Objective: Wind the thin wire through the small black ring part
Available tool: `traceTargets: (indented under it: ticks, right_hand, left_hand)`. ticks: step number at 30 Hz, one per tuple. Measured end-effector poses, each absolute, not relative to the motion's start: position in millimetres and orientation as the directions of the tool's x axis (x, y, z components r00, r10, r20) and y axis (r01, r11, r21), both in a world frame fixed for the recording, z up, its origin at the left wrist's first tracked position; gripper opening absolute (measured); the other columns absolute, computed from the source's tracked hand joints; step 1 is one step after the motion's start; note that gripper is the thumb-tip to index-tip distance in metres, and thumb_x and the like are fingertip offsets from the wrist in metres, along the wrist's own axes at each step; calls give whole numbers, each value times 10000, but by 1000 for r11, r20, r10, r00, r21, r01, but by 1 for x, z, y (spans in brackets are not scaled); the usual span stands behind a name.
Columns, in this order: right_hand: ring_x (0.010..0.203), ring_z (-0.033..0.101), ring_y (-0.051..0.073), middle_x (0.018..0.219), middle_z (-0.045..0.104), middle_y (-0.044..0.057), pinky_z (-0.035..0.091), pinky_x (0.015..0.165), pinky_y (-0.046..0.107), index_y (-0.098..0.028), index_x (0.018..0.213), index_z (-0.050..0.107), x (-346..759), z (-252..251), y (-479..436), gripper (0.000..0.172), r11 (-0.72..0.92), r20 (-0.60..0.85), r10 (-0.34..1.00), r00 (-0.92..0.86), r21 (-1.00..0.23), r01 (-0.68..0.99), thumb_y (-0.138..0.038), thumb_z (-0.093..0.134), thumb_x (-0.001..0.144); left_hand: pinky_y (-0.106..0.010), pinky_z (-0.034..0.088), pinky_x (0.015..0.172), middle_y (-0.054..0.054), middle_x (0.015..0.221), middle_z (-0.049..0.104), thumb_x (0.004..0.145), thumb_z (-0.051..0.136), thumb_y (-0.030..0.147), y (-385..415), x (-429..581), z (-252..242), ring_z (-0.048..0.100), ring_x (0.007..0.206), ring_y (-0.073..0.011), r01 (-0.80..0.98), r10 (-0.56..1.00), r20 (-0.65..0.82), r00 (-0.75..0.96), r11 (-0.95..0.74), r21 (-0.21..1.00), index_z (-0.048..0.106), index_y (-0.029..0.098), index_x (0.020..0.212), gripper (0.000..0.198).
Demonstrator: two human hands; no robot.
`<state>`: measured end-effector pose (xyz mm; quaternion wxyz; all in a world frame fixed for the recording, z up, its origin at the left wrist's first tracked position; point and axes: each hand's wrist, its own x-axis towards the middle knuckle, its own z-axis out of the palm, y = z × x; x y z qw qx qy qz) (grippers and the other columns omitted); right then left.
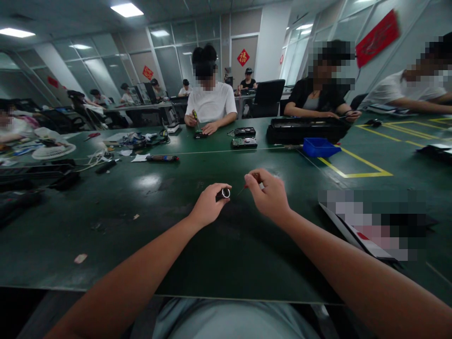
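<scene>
My left hand is closed round a short black cylinder with a bright silver ring at its end, which faces right. In my right hand is a thin screwdriver, pinched between thumb and fingers. Its slim shaft points down and left at the cylinder's ringed end, a small gap apart from it. Most of the screwdriver's handle is hidden by my fingers; a reddish-brown part shows. Both hands are above the green table.
Across the table a person in a white shirt works with a screwdriver. A blue bin stands before a long black case. Circuit boards lie near the middle. At left are a white fan and cables; a folder lies right.
</scene>
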<state>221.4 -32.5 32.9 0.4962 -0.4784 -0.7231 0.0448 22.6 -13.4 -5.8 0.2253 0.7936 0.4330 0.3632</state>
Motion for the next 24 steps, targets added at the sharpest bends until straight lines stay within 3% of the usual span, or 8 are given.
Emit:
traceTargets:
  ticks: [3, 6, 10, 24]
  right_hand:
    - [670, 641, 163, 760, 692, 18, 447, 633, 300, -209, 943, 616, 222, 34, -37, 190, 602, 737, 675, 28, -572, 557, -329, 475, 987]
    - [731, 686, 174, 818, 721, 24, 481, 663, 305, -219, 1014, 613, 221, 32, -38, 162, 639, 736, 677, -9, -582, 503, -321, 491, 984]
    - [753, 704, 180, 822, 723, 25, 496, 682, 312, -222, 1003, 600, 220, 29, -36, 142, 645, 720, 692, -60, -578, 499, -302, 485, 983]
    - [751, 697, 178, 814, 720, 29, 499, 684, 308, -217, 986, 599, 222, 29, -33, 163, 605, 672, 739, -45, -634, 481, -312, 467, 984]
  left_hand:
    - [-415, 410, 1107, -45, 1266, 656, 851, 689, 136, -11, 20, -6, 581, 1213, -219, 490, 841, 425, 335, -541, 683, 626, 237, 1247, 414]
    - [-412, 432, 1088, -54, 1269, 663, 842, 715, 164, -11, 21, -6, 602, 1196, -225, 473, 866, 410, 287, -500, 725, 601, 227, 1287, 464]
    - [-418, 442, 1077, -59, 1227, 685, 847, 715, 190, -12, 22, -6, 619, 1173, -235, 472, 866, 406, 291, -499, 727, 656, 209, 1187, 345]
    - [-409, 433, 1092, -62, 1254, 680, 867, 703, 240, -12, 21, -4, 612, 1196, -238, 485, 880, 382, 284, -475, 734, 650, 201, 1227, 366]
